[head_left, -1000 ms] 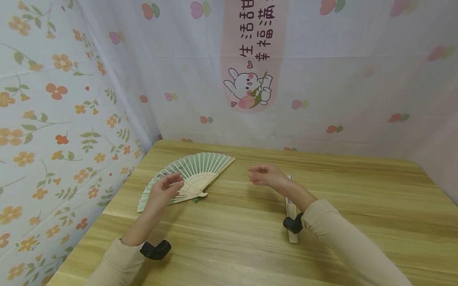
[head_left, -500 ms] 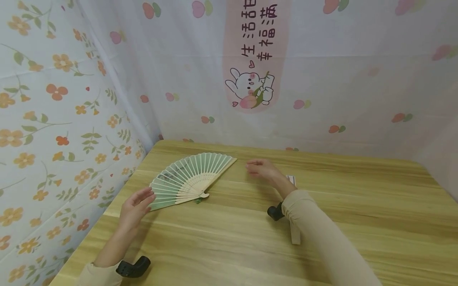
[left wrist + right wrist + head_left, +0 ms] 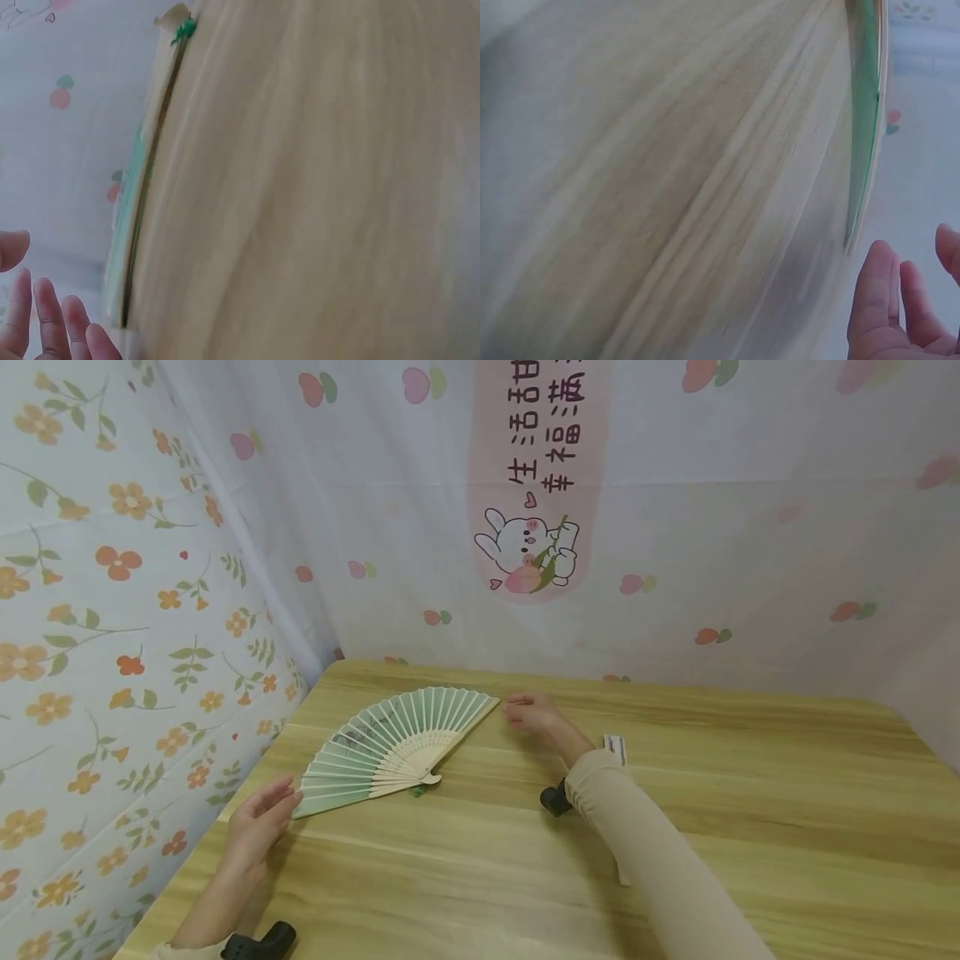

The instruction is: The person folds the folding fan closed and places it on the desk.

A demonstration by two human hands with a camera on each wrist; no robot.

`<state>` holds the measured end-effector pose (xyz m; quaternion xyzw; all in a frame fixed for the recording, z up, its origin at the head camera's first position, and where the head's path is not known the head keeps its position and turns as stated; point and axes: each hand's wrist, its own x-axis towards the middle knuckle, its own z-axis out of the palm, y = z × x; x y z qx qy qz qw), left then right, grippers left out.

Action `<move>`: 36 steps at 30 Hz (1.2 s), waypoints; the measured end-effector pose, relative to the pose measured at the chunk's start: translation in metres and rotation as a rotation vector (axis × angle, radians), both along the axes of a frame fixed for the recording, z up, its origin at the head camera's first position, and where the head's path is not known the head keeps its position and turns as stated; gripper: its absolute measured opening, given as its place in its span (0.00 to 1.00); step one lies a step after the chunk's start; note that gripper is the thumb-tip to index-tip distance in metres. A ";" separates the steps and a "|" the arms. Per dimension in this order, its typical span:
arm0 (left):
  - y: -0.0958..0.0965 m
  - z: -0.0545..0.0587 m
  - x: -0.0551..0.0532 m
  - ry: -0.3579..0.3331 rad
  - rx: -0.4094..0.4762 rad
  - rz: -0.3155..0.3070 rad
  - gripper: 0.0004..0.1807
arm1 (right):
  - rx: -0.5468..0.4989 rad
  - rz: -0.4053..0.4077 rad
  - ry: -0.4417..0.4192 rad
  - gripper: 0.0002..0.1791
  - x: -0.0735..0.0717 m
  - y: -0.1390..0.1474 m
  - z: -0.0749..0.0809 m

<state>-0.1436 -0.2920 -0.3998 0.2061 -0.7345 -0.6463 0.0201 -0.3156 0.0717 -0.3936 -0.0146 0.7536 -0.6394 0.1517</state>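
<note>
A pale green folding fan [image 3: 405, 739] lies spread on the wooden table, with dark brushwork on its leaf and light ribs meeting at the near right. A green tassel [image 3: 184, 31] hangs at its pivot. My left hand [image 3: 261, 822] is at the fan's left corner, fingertips right by the edge, fingers relaxed. At the opposite corner is my right hand [image 3: 534, 714], its fingers loosely extended beside the outer rib. In the right wrist view, the fan's green edge [image 3: 864, 127] runs down toward my fingers [image 3: 874, 289].
A narrow folded fan [image 3: 615, 749] lies on the table [image 3: 787, 802] under my right forearm, which hides its middle. A printed curtain [image 3: 420, 527] stands behind the table, and a flowered cloth [image 3: 112, 635] hangs along the left side.
My left hand has moved left and nearer, from over the fan to its left corner. My right hand has shifted left to the fan's right corner. The fan stays spread.
</note>
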 end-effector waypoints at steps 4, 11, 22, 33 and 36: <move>-0.006 -0.002 0.001 -0.027 0.013 -0.020 0.29 | -0.067 0.030 0.052 0.24 -0.043 0.005 -0.047; -0.011 -0.008 0.001 -0.074 -0.023 -0.151 0.37 | -0.110 0.023 0.039 0.30 -0.104 0.014 -0.114; -0.016 -0.009 -0.003 -0.070 -0.133 -0.267 0.36 | -0.105 0.023 0.002 0.37 -0.061 0.000 -0.072; -0.023 -0.009 -0.006 -0.056 -0.171 -0.289 0.36 | -0.076 0.093 -0.107 0.34 -0.023 -0.012 -0.018; -0.024 -0.010 -0.006 -0.039 -0.205 -0.296 0.35 | -0.119 0.135 -0.096 0.39 -0.055 -0.008 -0.055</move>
